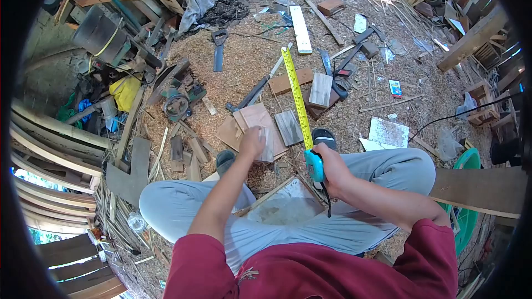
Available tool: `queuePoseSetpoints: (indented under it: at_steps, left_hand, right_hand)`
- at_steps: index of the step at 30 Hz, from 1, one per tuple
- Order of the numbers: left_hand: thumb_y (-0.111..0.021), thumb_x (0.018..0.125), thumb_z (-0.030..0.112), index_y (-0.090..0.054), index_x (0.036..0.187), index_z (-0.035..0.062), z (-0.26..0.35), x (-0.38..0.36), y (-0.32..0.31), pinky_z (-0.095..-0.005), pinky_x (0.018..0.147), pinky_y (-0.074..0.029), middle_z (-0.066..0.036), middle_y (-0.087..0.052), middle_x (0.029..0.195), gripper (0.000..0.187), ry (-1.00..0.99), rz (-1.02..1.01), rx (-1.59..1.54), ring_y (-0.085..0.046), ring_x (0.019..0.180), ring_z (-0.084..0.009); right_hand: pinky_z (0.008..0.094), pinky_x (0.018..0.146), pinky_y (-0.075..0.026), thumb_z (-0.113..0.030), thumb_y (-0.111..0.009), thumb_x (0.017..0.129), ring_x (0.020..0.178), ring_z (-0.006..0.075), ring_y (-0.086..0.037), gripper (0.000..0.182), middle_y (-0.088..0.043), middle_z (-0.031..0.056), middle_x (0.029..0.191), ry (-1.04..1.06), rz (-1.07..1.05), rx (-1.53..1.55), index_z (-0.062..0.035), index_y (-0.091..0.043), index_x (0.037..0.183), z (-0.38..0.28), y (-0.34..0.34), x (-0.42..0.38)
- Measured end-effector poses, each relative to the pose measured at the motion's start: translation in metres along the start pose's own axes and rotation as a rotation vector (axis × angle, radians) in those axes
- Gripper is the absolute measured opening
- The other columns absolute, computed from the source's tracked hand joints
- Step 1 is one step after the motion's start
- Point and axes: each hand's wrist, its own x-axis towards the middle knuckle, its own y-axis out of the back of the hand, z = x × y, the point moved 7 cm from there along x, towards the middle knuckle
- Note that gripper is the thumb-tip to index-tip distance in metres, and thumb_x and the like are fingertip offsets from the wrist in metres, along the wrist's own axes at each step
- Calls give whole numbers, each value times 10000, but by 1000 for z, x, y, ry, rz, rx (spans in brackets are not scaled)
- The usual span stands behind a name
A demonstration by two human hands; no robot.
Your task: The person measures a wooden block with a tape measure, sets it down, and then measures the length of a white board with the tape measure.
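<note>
My right hand [333, 169] is closed around a teal tape measure [313, 165], its black strap hanging below. The yellow blade [296, 91] is pulled out and points away from me, its far end raised over the ground. My left hand [253, 143] grips a small greyish wooden block [267, 145] at its left side; some of its fingers are hidden. Just beyond lie flat reddish boards [256, 116]. A second grey block [288, 128] rests beside them, left of the blade. Another wooden block [320, 89] sits to the blade's right.
A hammer [249, 97], a handsaw [218, 50] and a white-painted board [300, 29] lie on the sawdust ahead. A green machine [177, 102] stands to the left. Between my legs is a framed pane [288, 202]. A green basket [468, 210] stands at the right.
</note>
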Motion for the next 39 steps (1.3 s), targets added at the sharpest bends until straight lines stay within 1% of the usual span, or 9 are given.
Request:
queuePoseSetpoints:
  at_steps: [4, 7, 10, 16, 24, 31, 35, 36, 39]
  left_hand:
    - [-682, 870, 335, -638, 1257, 59, 31, -30, -53, -523, 1126, -372, -192, -560, 1410, 477, -268, -147, 347, -482, 1358, -338]
    - [-670, 879, 374, -639, 1250, 36, 49, -48, -53, -561, 1146, -319, -187, -561, 1379, 503, -278, 95, 462, -445, 1369, -346]
    - [-676, 876, 322, -667, 1160, 14, 71, -38, -45, -483, 1121, -391, -195, -583, 1336, 419, -192, -10, 535, -505, 1301, -383]
    - [-730, 839, 273, -662, 1023, -17, 72, 0, -85, -487, 1017, -487, -239, -587, 1301, 350, 6, -146, 131, -566, 1226, -381]
    - [-744, 828, 237, -540, 1275, -33, 63, 19, -131, -518, 1031, -482, -306, -612, 1273, 561, 774, 151, -477, -607, 1191, -453]
    - [-759, 808, 202, -648, 1181, -24, 59, 33, -140, -473, 949, -526, -238, -714, 1122, 451, 578, 135, -541, -670, 1112, -433]
    - [-743, 825, 128, -671, 1067, -45, 45, 56, -124, -452, 838, -556, -166, -731, 927, 306, 406, 38, -926, -713, 890, -353]
    - [-743, 834, 98, -666, 970, -58, 7, 69, -135, -409, 737, -556, -128, -704, 843, 221, 486, 245, -856, -679, 773, -259]
    - [-744, 888, 115, -706, 1083, -24, -55, 101, -124, -337, 705, -533, -96, -732, 927, 243, 721, -327, -1263, -683, 784, -201]
  right_hand:
    - [320, 672, -476, -312, -548, 945, 737, 167, -606, 277, -656, 64, 848, 17, 8, -21, -56, -654, 962, 5, 8, 8]
    - [321, 677, -477, -316, -548, 944, 737, 170, -607, 285, -661, 66, 855, 15, 5, -27, -53, -657, 963, 8, 10, 12]
    - [323, 691, -482, -291, -536, 957, 740, 172, -610, 280, -668, 69, 875, 91, 40, -76, -42, -661, 985, 6, 18, 19]
    - [325, 707, -493, -271, -522, 970, 776, 171, -621, 276, -682, 81, 914, 69, 116, -114, -33, -653, 1014, 13, 38, 33]
    - [330, 654, -496, -295, -518, 960, 802, 170, -626, 298, -682, 79, 920, -16, 125, -55, -37, -650, 1029, 18, 49, 35]
    - [324, 705, -514, -320, -513, 966, 792, 185, -640, 333, -686, 85, 924, 21, 83, 35, -34, -648, 1068, -4, 31, 29]
    - [339, 748, -533, -329, -511, 972, 816, 199, -657, 327, -694, 94, 942, 56, 11, 68, -42, -644, 1055, -19, 22, 30]
    - [342, 755, -535, -333, -514, 971, 819, 201, -657, 328, -693, 94, 943, 45, 0, 85, -43, -644, 1054, -20, 17, 26]
    - [354, 772, -540, -348, -520, 966, 829, 207, -656, 336, -689, 93, 947, 11, -53, 111, -48, -645, 1051, -29, -2, 9]
